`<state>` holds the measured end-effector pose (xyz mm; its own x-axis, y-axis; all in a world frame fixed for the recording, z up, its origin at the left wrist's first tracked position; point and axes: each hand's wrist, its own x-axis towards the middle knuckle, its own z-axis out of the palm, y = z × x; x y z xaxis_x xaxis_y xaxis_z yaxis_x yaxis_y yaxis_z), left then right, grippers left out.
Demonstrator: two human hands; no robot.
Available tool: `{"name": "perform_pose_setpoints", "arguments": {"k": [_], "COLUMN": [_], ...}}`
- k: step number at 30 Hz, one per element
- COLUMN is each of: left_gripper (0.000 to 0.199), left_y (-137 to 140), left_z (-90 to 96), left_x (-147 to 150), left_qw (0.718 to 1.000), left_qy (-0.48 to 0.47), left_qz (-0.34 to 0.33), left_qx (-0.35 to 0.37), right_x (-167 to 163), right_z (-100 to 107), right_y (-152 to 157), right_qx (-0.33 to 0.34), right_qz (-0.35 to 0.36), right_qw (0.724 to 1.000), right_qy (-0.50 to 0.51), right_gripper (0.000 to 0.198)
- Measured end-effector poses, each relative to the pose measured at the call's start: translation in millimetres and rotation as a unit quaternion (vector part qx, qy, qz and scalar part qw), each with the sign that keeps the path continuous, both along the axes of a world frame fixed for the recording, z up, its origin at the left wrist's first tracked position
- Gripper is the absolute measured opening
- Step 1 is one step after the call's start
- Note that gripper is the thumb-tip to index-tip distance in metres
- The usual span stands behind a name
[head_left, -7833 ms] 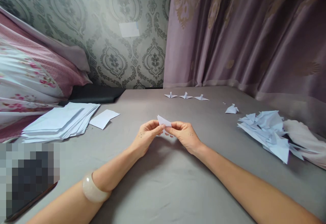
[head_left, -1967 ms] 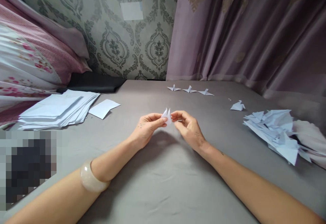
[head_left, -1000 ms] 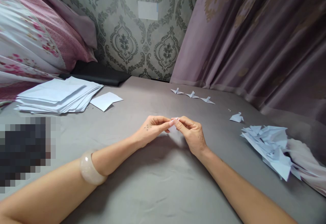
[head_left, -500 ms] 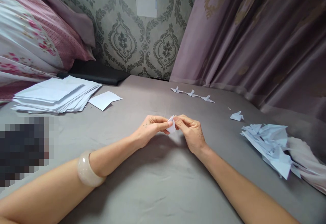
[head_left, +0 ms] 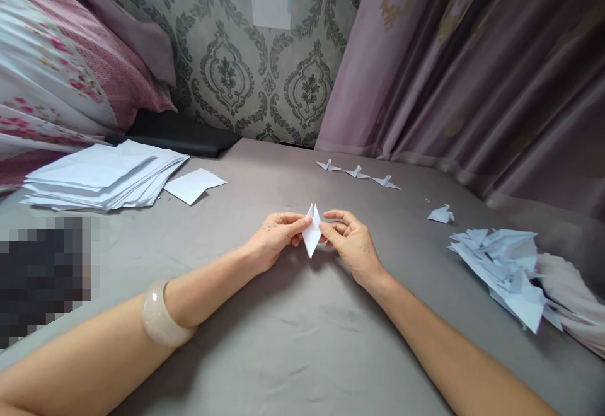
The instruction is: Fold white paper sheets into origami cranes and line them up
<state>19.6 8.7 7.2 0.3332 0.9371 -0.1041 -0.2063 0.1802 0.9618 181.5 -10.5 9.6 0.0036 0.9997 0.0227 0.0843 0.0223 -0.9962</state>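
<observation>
Between my hands a small sheet of white paper, folded into a narrow diamond (head_left: 312, 234), stands upright just above the grey surface. It has two points at the top, split by a slit. My left hand (head_left: 275, 239) pinches its left edge between thumb and fingers. On the other side, the thumb of my right hand (head_left: 352, 242) presses the right edge, with the index finger lifted and curved away from the paper. The fingers behind the paper are partly hidden.
Left, a stack of white paper (head_left: 101, 176) lies beside a loose sheet (head_left: 195, 184). Several folded paper birds (head_left: 357, 173) sit at the back; one more bird (head_left: 442, 214) is at the right, behind a heap of folded paper (head_left: 505, 271). A dark folded cloth (head_left: 179, 133) lies by the wall.
The folded paper has been turned to show its full diamond shape, points up. My right hand's fingers have loosened and spread a little; my left hand keeps its pinch.
</observation>
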Motion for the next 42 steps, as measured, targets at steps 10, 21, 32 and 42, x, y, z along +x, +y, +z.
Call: {"name": "perform_pose_setpoints", "arguments": {"k": [10,21,32,42], "left_gripper": [0.01,0.017,0.033,0.02], "left_y": [3.3,1.8,5.9,10.6], "left_z": [-10.7,-15.0,2.9,8.7], "left_x": [-2.5,-3.6,-13.7,-16.6], "left_qw": [0.965,0.891,0.827,0.841], "left_qy": [0.202,0.348,0.412,0.415], "left_qz": [0.025,0.033,-0.113,-0.13], "left_qx": [0.167,0.289,0.365,0.321], "right_x": [4.3,-0.1,19.4,18.5], "right_z": [-4.5,-9.3,-1.7,3.3], "right_y": [-3.1,-6.8,-3.8,-1.9], "right_qx": [0.068,0.152,0.132,0.092], "right_qz": [0.005,0.019,0.13,0.121], "right_qw": [0.962,0.911,0.901,0.911], "right_qy": [-0.264,-0.382,-0.393,-0.383], "right_gripper": [0.012,0.013,0.023,0.016]}}
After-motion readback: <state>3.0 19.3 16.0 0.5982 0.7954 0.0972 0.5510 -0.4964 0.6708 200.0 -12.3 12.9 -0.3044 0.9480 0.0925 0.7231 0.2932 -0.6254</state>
